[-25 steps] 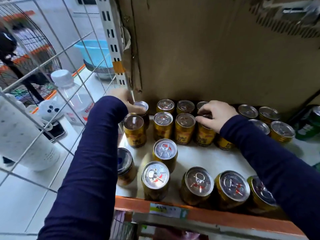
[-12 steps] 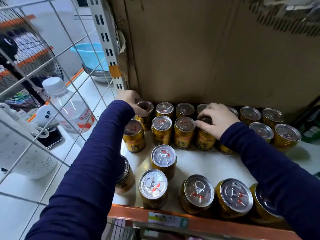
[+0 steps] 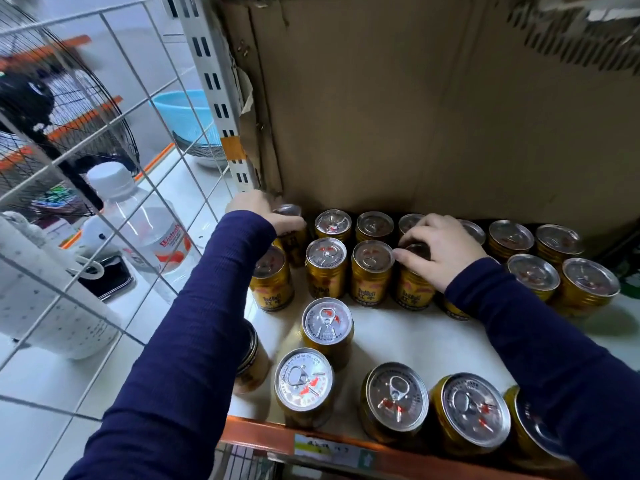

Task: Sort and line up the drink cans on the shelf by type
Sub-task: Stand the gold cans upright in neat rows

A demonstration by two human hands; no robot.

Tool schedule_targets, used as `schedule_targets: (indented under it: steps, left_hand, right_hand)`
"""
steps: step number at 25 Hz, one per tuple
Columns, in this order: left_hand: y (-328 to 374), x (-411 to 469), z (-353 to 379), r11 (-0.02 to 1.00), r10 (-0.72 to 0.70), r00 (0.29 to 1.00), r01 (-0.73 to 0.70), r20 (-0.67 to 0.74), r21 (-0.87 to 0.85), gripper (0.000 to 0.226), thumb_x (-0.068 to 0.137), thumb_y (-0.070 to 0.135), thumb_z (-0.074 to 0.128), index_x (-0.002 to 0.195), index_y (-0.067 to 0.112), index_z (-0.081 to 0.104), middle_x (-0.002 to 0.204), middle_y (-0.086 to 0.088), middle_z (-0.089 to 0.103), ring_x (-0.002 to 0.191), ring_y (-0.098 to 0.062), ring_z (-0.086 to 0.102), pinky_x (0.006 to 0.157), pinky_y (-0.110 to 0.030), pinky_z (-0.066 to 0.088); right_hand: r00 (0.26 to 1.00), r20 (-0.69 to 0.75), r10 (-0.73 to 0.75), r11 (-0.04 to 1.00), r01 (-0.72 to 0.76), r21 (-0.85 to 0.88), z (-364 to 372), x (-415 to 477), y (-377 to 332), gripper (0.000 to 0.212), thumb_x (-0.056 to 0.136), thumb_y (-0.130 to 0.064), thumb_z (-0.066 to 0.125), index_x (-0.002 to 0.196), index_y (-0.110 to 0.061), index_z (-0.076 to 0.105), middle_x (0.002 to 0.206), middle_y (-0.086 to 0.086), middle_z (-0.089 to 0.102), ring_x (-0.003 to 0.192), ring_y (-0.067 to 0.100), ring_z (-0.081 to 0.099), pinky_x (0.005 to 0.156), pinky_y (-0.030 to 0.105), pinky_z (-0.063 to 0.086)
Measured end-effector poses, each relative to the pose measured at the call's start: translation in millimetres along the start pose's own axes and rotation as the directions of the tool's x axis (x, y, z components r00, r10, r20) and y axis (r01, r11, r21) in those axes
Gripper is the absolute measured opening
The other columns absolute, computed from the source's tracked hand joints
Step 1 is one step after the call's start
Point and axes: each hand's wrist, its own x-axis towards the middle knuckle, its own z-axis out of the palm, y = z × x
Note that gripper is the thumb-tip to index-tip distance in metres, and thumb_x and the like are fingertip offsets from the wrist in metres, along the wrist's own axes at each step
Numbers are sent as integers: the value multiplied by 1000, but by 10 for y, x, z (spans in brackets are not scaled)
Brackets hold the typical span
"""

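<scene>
Gold Red Bull cans [image 3: 370,271] stand on the white shelf [image 3: 408,337]: two rows at the far side, loose ones near the front edge. Our left hand [image 3: 258,211] grips the far-left corner can [image 3: 294,242] by its top. Our right hand [image 3: 445,249] has fingers curled over a second-row can [image 3: 414,289], holding it.

Looked like a small shop: rows of identical gold cans [image 3: 372,271] on a shelf [image 3: 408,337] edged with an orange rail [image 3: 256,436] and price label [image 3: 327,452], framed by a slotted upright [image 3: 216,98] and wire grid panel [image 3: 114,133].
</scene>
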Motion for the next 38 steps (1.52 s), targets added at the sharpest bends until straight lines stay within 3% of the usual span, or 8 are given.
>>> schedule_targets:
  steps: [4,6,12,14,17,23,32,38]
  left_hand:
    - [162,-209,-315,996,74,957,-59,-282,63,53,67,59,67,67,8,54,60,-5,50,55,-17,48,45,-24,36]
    - [234,-253,-387,950,13,973,-85,-232,-301,53,65,58,71,78,8,62,70,-6,61,63,-19,61,55,-29,53]
    - [339,-440,-171,300,181,963,140,200,-944,37,76,30,73,100,6,58,101,-16,67,91,-26,66,79,-35,58]
    - [153,-457,-202,531,225,956,41,188,-847,44,67,35,79,101,12,62,99,-7,67,92,-24,63,78,-30,57]
    - [-162,-439,-156,996,86,949,-91,305,4,61,66,37,81,119,19,59,116,1,60,104,-21,56,90,-32,47]
    - [-109,-366,-63,1000,6,989,-2,150,-26,32,61,31,83,81,14,64,73,1,63,63,-12,56,53,-21,43]
    - [51,-60,147,944,-40,998,25,-39,-330,80,58,26,88,128,6,52,123,-11,59,113,-27,55,87,-27,45]
    - [-213,-309,-66,991,103,974,-118,-204,-66,33,87,17,60,120,14,59,113,-8,66,102,-27,61,91,-35,48]
  right_hand:
    - [995,-75,-61,991,69,118,-64,20,-107,32,85,-40,60,109,-19,65,112,5,60,107,22,52,87,26,37]
    - [994,-85,-71,941,95,325,-125,102,-204,42,82,-37,65,122,-25,57,121,2,59,111,17,54,91,24,40]
    - [997,-25,-68,322,46,946,-294,224,-458,48,83,-21,67,125,-26,44,118,1,48,106,22,57,71,32,58]
    - [991,-136,4,493,116,862,-346,246,-456,50,71,-35,75,114,-28,51,111,-2,54,102,17,57,69,24,54]
    - [977,-208,-51,811,162,562,-440,253,-444,55,57,-44,78,106,-30,57,99,-13,61,88,2,57,70,9,44]
    - [991,-114,-70,969,95,226,-422,250,-465,67,63,-44,78,121,-23,52,114,0,62,93,14,55,74,22,42]
    - [986,-124,-115,981,132,143,-415,307,-480,50,78,-53,61,115,-20,58,106,6,55,94,20,52,76,27,40]
    - [973,-209,-99,928,166,334,-480,311,-848,46,71,-51,70,103,-19,64,98,-2,64,86,13,58,72,22,45]
